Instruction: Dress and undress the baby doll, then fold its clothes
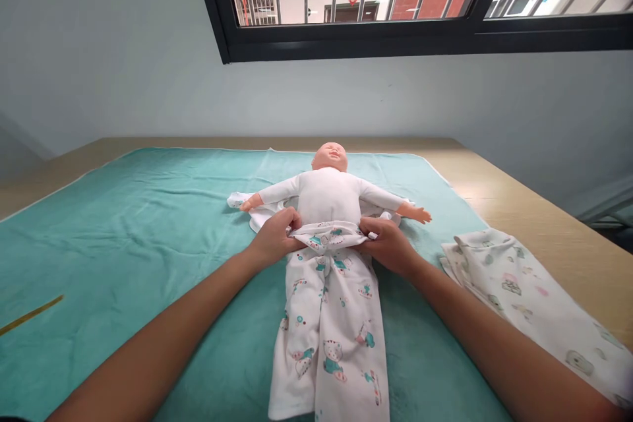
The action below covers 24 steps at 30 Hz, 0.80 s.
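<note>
A baby doll point(329, 190) in a white top lies on its back, arms spread, head toward the far wall. White trousers printed with small animals point(330, 330) cover its legs and reach toward me. My left hand point(275, 236) pinches the waistband at the doll's left-of-picture hip. My right hand point(388, 244) grips the waistband at the other hip. Both hands are closed on the fabric at the doll's waist. A bit of white cloth point(257, 216) shows under the doll's body.
A teal towel point(123, 224) covers most of the wooden table point(558, 237). Another printed white garment point(524, 303) lies at the right, partly on bare wood. A yellow strip point(30, 315) lies at the left. A grey wall and barred window stand behind.
</note>
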Available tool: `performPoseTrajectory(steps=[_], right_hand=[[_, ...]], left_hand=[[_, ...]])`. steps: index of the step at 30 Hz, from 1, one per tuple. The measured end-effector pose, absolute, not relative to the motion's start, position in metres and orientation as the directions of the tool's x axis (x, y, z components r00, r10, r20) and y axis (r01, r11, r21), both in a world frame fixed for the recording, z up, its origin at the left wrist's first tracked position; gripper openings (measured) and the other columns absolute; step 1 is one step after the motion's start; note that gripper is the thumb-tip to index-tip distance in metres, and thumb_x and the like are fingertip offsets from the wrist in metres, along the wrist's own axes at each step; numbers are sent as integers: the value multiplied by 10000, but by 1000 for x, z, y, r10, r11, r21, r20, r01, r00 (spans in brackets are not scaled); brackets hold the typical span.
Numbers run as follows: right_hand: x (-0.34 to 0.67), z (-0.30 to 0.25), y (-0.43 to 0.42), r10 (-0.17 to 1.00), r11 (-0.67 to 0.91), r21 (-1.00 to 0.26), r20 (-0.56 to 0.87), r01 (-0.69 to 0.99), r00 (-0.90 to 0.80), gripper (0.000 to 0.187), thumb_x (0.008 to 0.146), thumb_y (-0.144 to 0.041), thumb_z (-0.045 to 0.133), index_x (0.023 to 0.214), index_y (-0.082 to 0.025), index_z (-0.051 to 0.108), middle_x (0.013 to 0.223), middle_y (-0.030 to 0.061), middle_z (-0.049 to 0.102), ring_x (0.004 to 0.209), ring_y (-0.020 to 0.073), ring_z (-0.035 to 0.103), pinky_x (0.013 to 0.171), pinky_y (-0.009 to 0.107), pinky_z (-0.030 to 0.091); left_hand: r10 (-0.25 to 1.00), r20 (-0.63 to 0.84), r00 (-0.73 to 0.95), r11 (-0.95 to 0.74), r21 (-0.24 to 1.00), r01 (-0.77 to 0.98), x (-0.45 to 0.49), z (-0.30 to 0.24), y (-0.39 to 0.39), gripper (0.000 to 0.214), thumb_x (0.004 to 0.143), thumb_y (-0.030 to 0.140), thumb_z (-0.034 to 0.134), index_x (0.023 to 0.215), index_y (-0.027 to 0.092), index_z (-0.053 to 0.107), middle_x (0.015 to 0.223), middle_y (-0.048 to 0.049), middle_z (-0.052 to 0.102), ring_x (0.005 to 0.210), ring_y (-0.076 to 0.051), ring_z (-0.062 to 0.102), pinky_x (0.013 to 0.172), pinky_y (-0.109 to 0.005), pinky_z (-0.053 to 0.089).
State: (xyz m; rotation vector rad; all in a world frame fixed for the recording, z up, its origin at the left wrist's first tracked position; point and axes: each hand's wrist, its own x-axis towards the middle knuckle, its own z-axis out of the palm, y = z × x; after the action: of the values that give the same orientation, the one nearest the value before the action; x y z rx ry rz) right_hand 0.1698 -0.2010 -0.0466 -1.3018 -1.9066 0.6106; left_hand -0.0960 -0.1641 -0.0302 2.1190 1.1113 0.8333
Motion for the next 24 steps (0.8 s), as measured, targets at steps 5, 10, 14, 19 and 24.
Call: performPoseTrajectory(steps=[5, 10, 14, 19, 24], right_hand=[[177, -45, -213, 956, 293, -730, 205, 617, -210, 333, 860, -434, 595, 648, -201, 486, 654, -15, 502, 660, 155, 450, 599, 286, 346], [180, -34, -242, 928, 248, -803, 37, 542, -371, 801, 659, -515, 822, 1307, -254, 430, 1313, 81, 547, 1183, 309, 527, 930, 392, 471], [167, -31, -250, 944, 164, -853, -9, 495, -329, 951, 563, -513, 880, 1312, -248, 356, 1356, 104, 503, 1253, 336, 488, 978, 425, 467], [158, -37, -244, 985, 74, -835, -24, 546, -170, 579, 601, -485, 847, 963, -221, 481, 963, 26, 580, 878, 233, 559, 692, 322, 486], [157, -43, -241, 983, 129, -804, 27, 580, -181, 490, 628, -499, 812, 699, -210, 422, 738, -34, 464, 702, 146, 428, 581, 257, 358]], left_hand=[[874, 220, 434, -417, 798, 435, -105, -34, -170, 300, 794, 415, 694, 803, 209, 476, 827, 26, 558, 793, -153, 524, 771, -303, 446], [756, 122, 644, -411, 854, 320, -131, -43, -185, 922, 627, 480, 854, 1391, 291, 373, 1440, -100, 421, 1266, -307, 482, 1063, -440, 412], [763, 143, 630, -431, 839, 332, -134, -48, -190, 1237, 523, 492, 907, 1513, 310, 188, 1549, -131, 236, 1383, -384, 335, 1129, -501, 343], [807, 88, 584, -363, 854, 373, -129, -49, -186, 1004, 534, 459, 909, 1365, 282, 372, 1417, -115, 418, 1282, -345, 446, 1089, -514, 376], [830, 87, 551, -342, 860, 379, -129, -49, -185, 844, 538, 409, 904, 1226, 267, 436, 1275, -87, 502, 1165, -288, 515, 1023, -477, 429]])
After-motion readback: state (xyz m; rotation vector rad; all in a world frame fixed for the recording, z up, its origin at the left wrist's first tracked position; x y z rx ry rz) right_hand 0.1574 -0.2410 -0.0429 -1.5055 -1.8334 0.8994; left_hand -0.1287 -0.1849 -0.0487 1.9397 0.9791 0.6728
